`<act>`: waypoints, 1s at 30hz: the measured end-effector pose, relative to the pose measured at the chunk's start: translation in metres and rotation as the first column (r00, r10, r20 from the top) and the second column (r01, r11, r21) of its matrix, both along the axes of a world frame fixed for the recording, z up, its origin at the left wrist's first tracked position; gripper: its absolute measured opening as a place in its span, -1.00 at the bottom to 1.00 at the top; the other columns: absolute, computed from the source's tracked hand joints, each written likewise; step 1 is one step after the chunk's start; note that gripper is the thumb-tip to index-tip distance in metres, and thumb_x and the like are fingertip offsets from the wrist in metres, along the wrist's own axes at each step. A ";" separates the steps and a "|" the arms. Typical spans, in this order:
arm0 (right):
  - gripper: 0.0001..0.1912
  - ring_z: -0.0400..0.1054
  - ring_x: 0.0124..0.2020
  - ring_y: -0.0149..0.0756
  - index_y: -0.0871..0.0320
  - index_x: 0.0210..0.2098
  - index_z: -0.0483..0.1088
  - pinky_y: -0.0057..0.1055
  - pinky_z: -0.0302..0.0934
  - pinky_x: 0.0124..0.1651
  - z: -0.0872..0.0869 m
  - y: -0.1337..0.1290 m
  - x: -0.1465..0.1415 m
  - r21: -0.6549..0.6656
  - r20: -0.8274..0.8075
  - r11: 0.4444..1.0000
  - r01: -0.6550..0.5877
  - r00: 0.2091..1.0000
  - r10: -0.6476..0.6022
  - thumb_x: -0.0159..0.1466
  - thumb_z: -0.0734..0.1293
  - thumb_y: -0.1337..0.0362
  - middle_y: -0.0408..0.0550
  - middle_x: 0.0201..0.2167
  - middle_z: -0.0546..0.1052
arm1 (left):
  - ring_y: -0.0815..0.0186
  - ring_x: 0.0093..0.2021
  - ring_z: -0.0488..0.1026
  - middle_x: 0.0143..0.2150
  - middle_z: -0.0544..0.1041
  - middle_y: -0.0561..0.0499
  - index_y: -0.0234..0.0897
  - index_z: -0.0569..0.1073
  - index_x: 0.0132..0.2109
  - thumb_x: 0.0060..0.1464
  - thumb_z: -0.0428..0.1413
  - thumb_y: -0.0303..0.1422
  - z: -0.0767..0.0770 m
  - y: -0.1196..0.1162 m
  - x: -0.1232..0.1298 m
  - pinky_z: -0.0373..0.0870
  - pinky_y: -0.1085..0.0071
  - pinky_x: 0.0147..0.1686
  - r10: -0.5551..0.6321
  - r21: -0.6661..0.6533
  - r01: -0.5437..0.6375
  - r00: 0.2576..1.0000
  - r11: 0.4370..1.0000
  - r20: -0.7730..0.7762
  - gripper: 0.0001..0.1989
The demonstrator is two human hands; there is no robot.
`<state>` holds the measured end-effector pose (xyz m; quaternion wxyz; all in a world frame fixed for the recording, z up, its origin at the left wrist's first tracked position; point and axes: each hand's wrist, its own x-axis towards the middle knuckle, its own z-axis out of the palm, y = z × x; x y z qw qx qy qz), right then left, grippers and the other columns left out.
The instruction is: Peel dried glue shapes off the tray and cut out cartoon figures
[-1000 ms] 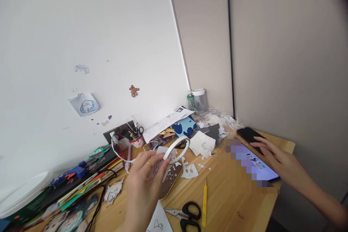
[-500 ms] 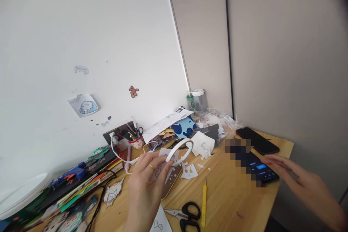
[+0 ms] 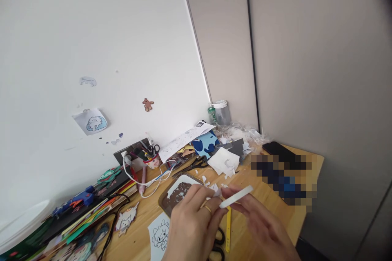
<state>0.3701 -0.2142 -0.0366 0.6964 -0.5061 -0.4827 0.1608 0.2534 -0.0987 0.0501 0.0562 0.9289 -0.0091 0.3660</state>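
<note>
In front of me, above the desk, my left hand (image 3: 196, 216) has its fingers and thumb closed on a narrow roll of white tape (image 3: 237, 197), seen nearly edge-on. My right hand (image 3: 254, 216) meets the roll from the other side, fingers bent against it; its thumb is hidden. A small pale scrap (image 3: 217, 192) shows between the fingertips, too small to identify. Under the hands lie black-handled scissors (image 3: 218, 244), partly covered, and a yellow craft knife (image 3: 228, 230). Left of my left hand is a sheet with a cartoon line drawing (image 3: 159, 234).
A brown tray (image 3: 165, 200) with white flakes lies behind my left hand. Papers, a cup of pens (image 3: 152, 161) and a white cable line the wall. Two dark phones, one a black phone (image 3: 280, 151), the other blurred, lie at right. A white-rimmed bucket (image 3: 23, 222) stands at left.
My right hand has come from beside the phone to the tape roll. My left hand has moved right and lower, and the roll has turned edge-on. The cartoon sheet and tray show more.
</note>
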 end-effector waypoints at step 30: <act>-0.70 0.20 0.03 -0.10 0.13 0.01 0.09 -0.11 0.12 0.06 -0.051 -0.089 0.159 -0.131 0.775 0.583 0.801 0.450 -0.444 0.30 0.02 0.23 0.11 -0.03 0.31 | 0.35 -0.23 0.36 -0.29 0.44 0.04 -0.19 0.40 -0.24 0.07 0.08 -0.43 0.002 0.022 -0.008 0.37 0.46 -0.29 0.121 0.091 -0.125 0.991 0.988 0.050 -0.91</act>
